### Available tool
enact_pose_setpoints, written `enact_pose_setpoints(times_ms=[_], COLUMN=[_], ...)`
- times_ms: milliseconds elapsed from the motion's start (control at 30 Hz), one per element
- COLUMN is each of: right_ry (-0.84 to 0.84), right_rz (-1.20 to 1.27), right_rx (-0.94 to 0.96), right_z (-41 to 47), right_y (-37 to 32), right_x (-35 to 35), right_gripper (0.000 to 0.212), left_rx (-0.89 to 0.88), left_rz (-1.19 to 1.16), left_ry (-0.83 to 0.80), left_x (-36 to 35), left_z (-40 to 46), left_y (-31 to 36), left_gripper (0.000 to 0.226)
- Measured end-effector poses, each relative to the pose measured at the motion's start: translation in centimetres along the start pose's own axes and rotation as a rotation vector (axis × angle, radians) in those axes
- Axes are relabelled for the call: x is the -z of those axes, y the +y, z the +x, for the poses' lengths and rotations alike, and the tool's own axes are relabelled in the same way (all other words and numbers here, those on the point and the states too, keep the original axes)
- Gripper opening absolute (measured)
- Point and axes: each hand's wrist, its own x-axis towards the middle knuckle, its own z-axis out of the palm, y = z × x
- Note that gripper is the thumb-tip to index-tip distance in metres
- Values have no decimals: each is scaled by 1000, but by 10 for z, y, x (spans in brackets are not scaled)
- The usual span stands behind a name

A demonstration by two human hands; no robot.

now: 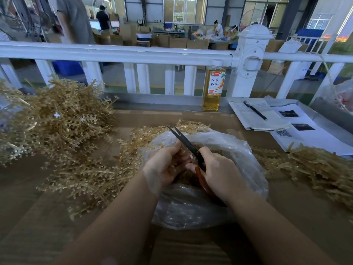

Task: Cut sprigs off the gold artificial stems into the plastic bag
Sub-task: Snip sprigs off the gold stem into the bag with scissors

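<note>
Behind a white railing [118,54] a busy workshop stretches back, with stacked cardboard boxes [177,42] and people [218,28] working at far benches. On this side lies a brown wooden table [28,197] strewn with gold stems [57,119]: a big heap at the left, a flatter spread just left of the hands, and another pile [313,165] at the right edge. At the middle of the table sits an open clear plastic bag [238,150], its mouth turned up, with gold cuttings dimly seen inside. Both hands meet over the bag's mouth. The left hand [166,165] has its fingers curled around something small and gold-brown, though exactly what it pinches is hard to make out. The right hand [219,171] grips a pair of scissors [188,144] by their orange-red handles, the dark blades parted a little and pointing up and away to the left, over the far rim of the bag. More gold sprigs [191,127] lie just beyond the bag, behind the blade tips. Against the foot of the railing stands an upright bottle [214,87] of amber drink with a white cap. To its right an open notebook [257,115] lies flat with a black pen [255,110] across it, beside printed sheets [298,131] carrying dark pictures and a square code.
</note>
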Motion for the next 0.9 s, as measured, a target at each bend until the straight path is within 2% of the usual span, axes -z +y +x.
enact_pose_setpoints(times_ms=[900], right_ry=[11], right_rz=[10], right_rx=[-11], right_z=[-1], right_y=[3], right_x=[4], right_gripper=[38], left_rx=[-60], left_rz=[-54], left_ry=[84], left_x=[-2], left_z=[5], left_y=[-6], left_gripper=[19])
